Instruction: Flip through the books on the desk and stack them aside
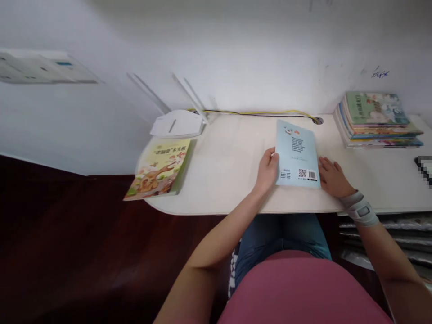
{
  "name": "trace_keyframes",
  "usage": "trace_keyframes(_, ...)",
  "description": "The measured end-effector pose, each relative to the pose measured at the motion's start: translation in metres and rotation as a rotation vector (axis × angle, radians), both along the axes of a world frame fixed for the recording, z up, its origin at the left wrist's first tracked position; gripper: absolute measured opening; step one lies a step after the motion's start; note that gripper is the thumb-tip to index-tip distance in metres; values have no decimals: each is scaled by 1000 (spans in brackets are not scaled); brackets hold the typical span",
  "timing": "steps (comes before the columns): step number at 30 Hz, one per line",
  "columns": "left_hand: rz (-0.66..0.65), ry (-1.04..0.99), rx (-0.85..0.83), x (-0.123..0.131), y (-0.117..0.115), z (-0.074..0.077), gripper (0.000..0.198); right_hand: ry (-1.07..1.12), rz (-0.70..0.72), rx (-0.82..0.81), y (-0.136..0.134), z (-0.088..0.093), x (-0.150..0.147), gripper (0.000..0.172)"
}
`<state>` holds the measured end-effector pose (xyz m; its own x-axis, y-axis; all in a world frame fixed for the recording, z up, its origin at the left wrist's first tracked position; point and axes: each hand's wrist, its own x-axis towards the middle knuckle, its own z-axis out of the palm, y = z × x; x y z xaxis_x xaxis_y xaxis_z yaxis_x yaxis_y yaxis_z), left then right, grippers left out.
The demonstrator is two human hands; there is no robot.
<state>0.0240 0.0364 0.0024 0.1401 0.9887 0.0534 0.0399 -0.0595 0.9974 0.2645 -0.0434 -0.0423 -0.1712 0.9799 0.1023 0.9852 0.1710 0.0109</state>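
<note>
A light blue book [297, 153] shows its back cover, with printed text, a QR code and a barcode, over the white desk in front of me. My left hand [268, 168] grips its left edge, thumb on the cover and fingers curled behind. At the lower right edge of the book lies my right hand [334, 177], fingers spread and touching that edge; its wrist wears a grey band. A yellow-green picture book [160, 168] rests at the desk's left end, partly over the edge.
A white router [178, 123] with raised antennas stands at the back left. Cables run along the wall to a hole [317, 120]. A stack of books [378, 119] sits at the back right, and a dark device [425, 168] lies at the right edge.
</note>
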Motion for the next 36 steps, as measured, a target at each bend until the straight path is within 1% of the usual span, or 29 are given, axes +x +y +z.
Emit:
trace_keyframes(1,-10,60,-4,4,-1,-5,28,1,1,-2,0,-1,0,50)
trace_keyframes(3,-14,188,8,-1,3,-11,29,10,1,11,1,-2,0,52)
trace_keyframes(5,28,302,50,-18,11,-17,33,19,1,34,1,-3,-1,53)
trace_keyframes(8,96,448,104,-50,23,-26,40,11,1,49,0,-2,-2,55)
trace_keyframes(11,64,559,128,-74,26,-35,42,8,2,46,-2,1,-3,55)
trace_keyframes(13,23,644,169,-81,24,-39,43,15,5,40,-3,2,-3,55)
trace_keyframes(18,-58,851,221,-83,21,-40,47,22,2,7,-3,5,-4,56)
trace_keyframes(22,-104,907,266,-91,21,-37,47,25,-12,-26,-3,8,0,54)
trace_keyframes(25,-134,941,337,-101,14,-35,45,25,-30,-17,-4,15,-4,54)
trace_keyframes(27,-130,988,414,-104,6,-36,44,24,-19,44,-4,23,-18,52)
trace_keyframes(28,-125,1018,450,-105,2,-37,44,26,6,78,-4,27,-29,49)
trace_keyframes(30,-124,1076,490,-105,-7,-40,43,46,99,118,-1,35,-60,44)
trace_keyframes(32,-121,1109,487,-103,-12,-45,44,82,222,93,4,39,-95,40)
trace_keyframes(33,-119,1113,479,-103,-14,-47,44,91,259,71,6,40,-111,41)
trace_keyframes(36,-131,1103,462,-104,-14,-51,45,100,297,18,14,39,-145,39)
